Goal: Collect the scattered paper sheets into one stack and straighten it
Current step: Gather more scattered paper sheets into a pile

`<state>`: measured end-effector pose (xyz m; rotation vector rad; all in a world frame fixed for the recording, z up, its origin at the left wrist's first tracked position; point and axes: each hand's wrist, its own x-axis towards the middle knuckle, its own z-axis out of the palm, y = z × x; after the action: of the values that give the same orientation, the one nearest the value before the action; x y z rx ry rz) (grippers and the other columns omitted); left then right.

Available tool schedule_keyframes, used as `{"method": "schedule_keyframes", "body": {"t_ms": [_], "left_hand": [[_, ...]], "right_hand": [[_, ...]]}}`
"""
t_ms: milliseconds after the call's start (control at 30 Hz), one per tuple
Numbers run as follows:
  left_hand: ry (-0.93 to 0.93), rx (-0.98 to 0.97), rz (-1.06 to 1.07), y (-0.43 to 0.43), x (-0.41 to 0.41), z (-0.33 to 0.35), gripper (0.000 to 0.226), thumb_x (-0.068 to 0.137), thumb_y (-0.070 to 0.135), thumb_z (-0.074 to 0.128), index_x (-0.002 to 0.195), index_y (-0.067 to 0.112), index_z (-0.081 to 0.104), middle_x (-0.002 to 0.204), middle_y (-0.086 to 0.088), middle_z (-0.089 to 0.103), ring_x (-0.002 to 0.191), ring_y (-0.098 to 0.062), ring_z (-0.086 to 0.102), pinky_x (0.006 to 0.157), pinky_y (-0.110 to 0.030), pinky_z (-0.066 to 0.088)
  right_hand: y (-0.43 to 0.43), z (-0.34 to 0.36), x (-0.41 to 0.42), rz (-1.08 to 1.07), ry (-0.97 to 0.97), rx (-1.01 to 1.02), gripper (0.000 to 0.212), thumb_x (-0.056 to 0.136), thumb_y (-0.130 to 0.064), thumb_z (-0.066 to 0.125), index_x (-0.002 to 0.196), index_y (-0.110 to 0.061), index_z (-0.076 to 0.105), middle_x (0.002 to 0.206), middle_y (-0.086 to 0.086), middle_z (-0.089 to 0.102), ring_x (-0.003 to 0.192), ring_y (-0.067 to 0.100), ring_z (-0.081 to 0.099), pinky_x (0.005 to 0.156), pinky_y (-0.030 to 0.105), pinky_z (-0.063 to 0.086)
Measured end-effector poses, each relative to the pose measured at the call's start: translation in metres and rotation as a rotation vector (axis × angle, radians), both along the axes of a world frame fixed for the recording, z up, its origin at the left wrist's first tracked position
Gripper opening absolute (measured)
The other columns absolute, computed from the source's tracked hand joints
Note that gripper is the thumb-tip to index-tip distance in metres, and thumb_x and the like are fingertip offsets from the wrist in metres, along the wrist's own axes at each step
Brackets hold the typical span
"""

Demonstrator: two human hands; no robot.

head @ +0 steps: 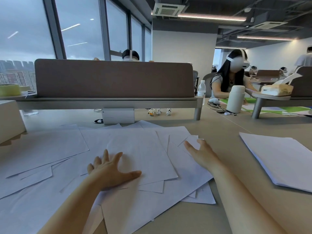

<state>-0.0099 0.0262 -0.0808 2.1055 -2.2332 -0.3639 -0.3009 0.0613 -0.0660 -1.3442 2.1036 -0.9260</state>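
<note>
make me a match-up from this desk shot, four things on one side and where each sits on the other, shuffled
Things:
1. left hand
2. right hand
3. neat paper stack
4. white flask

Places:
A. far right of the desk, apart from the loose sheets
B. flat on the middle of the scattered sheets
C. at the right edge of the scattered sheets, fingers spread
D. standing upright on the neighbouring desk, beyond the divider's end

Pairs: 1-B, 2-C, 3-A, 4-D
</note>
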Motion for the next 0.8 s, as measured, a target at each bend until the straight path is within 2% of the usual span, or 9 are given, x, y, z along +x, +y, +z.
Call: {"method": "schedule_keyframes", "body": {"t_ms": [167,267,333,400,433,467,567,733,800], "left_hand": [[0.02,-0.066,0.108,-0.002,-0.003,-0.002,0.107,0.058,0.095,0.032,0.147,0.039,0.016,0.159,-0.006,0.007,0.145,-0.032,0.008,0.114,-0.047,0.012],[0.045,-0.097,0.165,-0.004,-0.004,-0.006,0.107,0.061,0.093,0.03,0.148,0.033,0.018,0.159,-0.009,0.007,0.144,-0.033,0.009,0.115,-0.046,0.013],[0.071,-0.088,0.192,-0.006,-0.004,-0.007,0.105,0.065,0.09,0.031,0.149,0.03,0.015,0.16,-0.01,0.001,0.145,-0.036,0.006,0.116,-0.047,0.012],[0.087,-0.074,0.188,-0.007,-0.004,-0.005,0.101,0.07,0.087,0.03,0.151,0.03,0.01,0.161,-0.01,-0.003,0.146,-0.036,0.003,0.117,-0.048,0.009],[0.091,-0.068,0.178,-0.007,-0.004,-0.005,0.099,0.072,0.086,0.03,0.151,0.031,0.009,0.161,-0.01,-0.004,0.146,-0.036,0.002,0.118,-0.048,0.008],[0.093,-0.061,0.166,-0.007,-0.004,-0.004,0.099,0.072,0.085,0.031,0.151,0.031,0.008,0.161,-0.009,-0.004,0.147,-0.036,0.001,0.118,-0.048,0.008],[0.083,-0.036,0.105,-0.006,-0.001,-0.001,0.101,0.07,0.085,0.039,0.151,0.034,0.007,0.161,-0.006,-0.005,0.147,-0.034,0.002,0.118,-0.047,0.01],[0.11,-0.036,-0.003,-0.004,0.0,0.003,0.1,0.069,0.081,0.049,0.15,0.038,0.007,0.161,0.0,-0.003,0.148,-0.026,0.007,0.119,-0.042,0.01],[0.159,-0.052,-0.043,-0.003,-0.003,0.002,0.095,0.072,0.078,0.049,0.15,0.037,0.01,0.161,0.001,-0.003,0.148,-0.022,0.009,0.12,-0.04,0.011]], "right_hand": [[-0.001,0.008,0.0,0.032,-0.36,-0.145,0.077,0.081,-0.065,0.055,0.142,-0.022,0.034,0.133,-0.004,0.043,0.118,0.02,0.046,0.087,0.031,0.037],[-0.005,0.009,-0.008,-0.092,-0.388,-0.208,0.07,0.055,-0.085,0.057,0.088,-0.024,0.057,0.086,-0.005,0.046,0.081,0.024,0.05,0.068,0.032,0.035],[-0.012,0.0,-0.018,-0.076,-0.445,-0.223,0.071,0.052,-0.089,0.053,0.068,-0.02,0.043,0.08,0.006,0.042,0.079,0.022,0.043,0.07,0.033,0.031],[0.001,0.015,-0.008,-0.026,-0.586,-0.236,0.072,0.058,-0.087,0.052,0.079,-0.019,0.045,0.092,-0.004,0.036,0.075,0.021,0.042,0.072,0.035,0.033],[0.004,0.019,-0.006,-0.021,-0.662,-0.243,0.063,0.067,-0.081,0.052,0.086,-0.021,0.046,0.11,0.039,0.044,0.077,0.021,0.045,0.076,0.038,0.038],[0.005,0.021,-0.005,-0.032,-0.743,-0.238,0.052,0.077,-0.072,0.052,0.095,-0.023,0.048,0.087,0.015,0.055,0.083,0.02,0.048,0.085,0.041,0.041],[-0.001,0.017,-0.009,-0.095,-0.955,-0.213,0.053,0.084,-0.06,0.055,0.123,-0.025,0.042,0.09,-0.01,0.05,0.098,0.02,0.056,0.096,0.041,0.042],[-0.001,0.017,-0.01,-0.113,-0.999,-0.228,0.017,0.086,-0.038,0.066,0.094,-0.024,0.062,0.082,-0.003,0.052,0.07,0.014,0.048,0.074,0.034,0.049],[0.001,0.016,-0.011,-0.077,-0.916,-0.187,0.019,0.085,-0.035,0.067,0.095,-0.018,0.065,0.09,0.001,0.061,0.077,0.018,0.055,0.073,0.034,0.049]]}}
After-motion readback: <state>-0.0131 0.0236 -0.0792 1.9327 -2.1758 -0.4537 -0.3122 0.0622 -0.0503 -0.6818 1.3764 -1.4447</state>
